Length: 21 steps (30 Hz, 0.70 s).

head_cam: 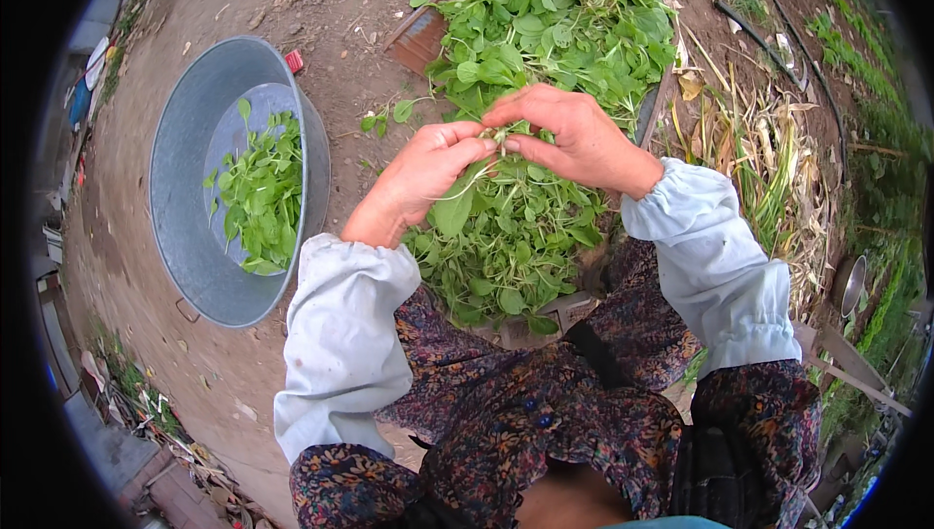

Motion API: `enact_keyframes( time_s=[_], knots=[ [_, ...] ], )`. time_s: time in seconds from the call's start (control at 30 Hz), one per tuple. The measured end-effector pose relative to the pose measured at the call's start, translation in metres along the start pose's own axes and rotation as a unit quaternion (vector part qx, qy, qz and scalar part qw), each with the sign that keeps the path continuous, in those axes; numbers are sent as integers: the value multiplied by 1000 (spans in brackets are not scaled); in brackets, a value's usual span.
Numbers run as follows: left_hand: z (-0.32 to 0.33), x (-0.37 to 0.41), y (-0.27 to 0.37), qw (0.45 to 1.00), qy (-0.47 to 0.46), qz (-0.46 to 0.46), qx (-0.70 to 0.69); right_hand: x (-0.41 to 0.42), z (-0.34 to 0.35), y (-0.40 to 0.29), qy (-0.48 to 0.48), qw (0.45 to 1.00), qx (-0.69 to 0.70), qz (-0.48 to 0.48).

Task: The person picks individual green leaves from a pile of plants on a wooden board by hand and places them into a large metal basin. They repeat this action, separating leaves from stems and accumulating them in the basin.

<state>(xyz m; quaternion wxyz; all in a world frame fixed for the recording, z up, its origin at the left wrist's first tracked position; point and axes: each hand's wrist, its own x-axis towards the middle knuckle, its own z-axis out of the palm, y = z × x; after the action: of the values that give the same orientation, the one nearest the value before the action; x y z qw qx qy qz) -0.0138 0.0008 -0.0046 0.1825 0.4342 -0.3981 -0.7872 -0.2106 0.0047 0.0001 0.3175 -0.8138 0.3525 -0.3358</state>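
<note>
My left hand (pixel 419 175) and my right hand (pixel 573 136) meet at the middle of the view, over a big pile of leafy greens (pixel 554 26). Between my fingertips is the pale root end of a small leafy plant (pixel 454 209); its broad leaf hangs below my left fingers. More of the pile spreads below my hands, down to my lap. To the left, a round galvanized metal tub (pixel 315 164) holds a smaller heap of loose green leaves (pixel 266 201). Pale sleeve covers are on both my forearms.
A rusty metal edge (pixel 422 37) borders the pile at its upper left. Dry husks and stalks (pixel 777 186) lie on the soil to the right, near a dark hose (pixel 759 40). A metal bowl (pixel 850 286) stands at the far right. A small red packet (pixel 293 61) lies beside the tub.
</note>
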Motion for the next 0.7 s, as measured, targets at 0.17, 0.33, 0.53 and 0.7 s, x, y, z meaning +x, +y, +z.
enact_keyframes(
  time_s=[0.17,0.33,0.53,0.7],
  knots=[
    [-2,2,-4,996,-12,23,81,-4,1,2,-38,997,-53,30],
    [-3,2,-8,995,-7,31,93,-4,6,4,-53,995,-86,24],
    [6,0,-9,995,-5,60,78,-1,2,8,-17,880,286,380],
    [-9,-15,1,965,58,107,233,-14,-25,29,-307,851,146,400]
  ],
)
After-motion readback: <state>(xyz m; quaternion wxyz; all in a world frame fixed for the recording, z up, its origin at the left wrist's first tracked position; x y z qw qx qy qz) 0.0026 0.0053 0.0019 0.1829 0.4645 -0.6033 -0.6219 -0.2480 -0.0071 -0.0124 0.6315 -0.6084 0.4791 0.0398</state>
